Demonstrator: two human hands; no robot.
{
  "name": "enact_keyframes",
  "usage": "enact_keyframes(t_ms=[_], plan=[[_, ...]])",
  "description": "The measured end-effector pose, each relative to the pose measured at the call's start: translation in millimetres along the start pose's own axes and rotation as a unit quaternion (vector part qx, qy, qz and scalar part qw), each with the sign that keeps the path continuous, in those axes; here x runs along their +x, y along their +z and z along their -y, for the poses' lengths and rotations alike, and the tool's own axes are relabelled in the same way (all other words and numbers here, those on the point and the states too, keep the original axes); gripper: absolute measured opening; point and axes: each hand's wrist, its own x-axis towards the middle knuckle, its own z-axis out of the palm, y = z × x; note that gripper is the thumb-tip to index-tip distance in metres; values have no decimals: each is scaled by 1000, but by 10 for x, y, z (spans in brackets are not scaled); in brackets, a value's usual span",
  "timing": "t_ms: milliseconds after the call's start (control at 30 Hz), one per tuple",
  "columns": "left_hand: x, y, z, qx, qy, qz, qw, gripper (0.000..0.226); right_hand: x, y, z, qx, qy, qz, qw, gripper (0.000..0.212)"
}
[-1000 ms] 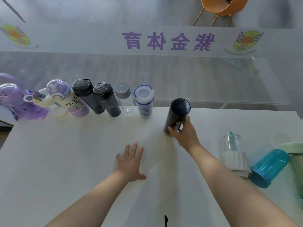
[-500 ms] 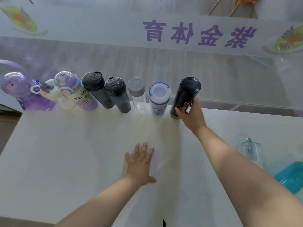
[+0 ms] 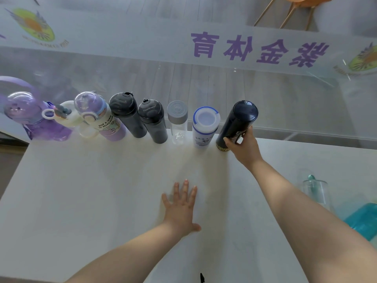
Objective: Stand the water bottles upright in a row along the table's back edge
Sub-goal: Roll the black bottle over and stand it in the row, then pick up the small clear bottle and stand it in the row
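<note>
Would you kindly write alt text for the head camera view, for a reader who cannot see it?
A person's right hand grips a dark navy bottle at the right end of a row of upright bottles along the white table's back edge, beside a white bottle with a blue ring. The left hand rests flat on the table.

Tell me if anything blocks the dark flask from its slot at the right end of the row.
Nothing visible does. The right hand holds the dark flask already at the back edge, just right of the white bottle with the blue ring; the table beyond is bare.
</note>
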Motion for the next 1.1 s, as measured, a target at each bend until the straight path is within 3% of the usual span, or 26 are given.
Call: enact_keyframes(t_ms=[267, 467, 733, 933, 1100], plan=[[33, 73, 35, -15, 5, -12, 1000, 124, -47, -36, -30, -10, 19, 44, 999, 63], [69, 155, 86, -34, 3, -45, 998, 118, -489, -197, -236, -81, 66, 58, 993, 85], [32, 242, -268, -65, -29, -155, 985, 81, -1288, -904, -714, -129, 27, 66, 989, 61], [-41, 375, -1025, -115, 31, -219, 968, 70, -1777, -1557, -1055, -156, -48, 3, 987, 44], [-50, 568, -1539, -131, 10, -230, 964, 73, -1944, -2015, -1348, -232, -64, -56, 969, 50]])
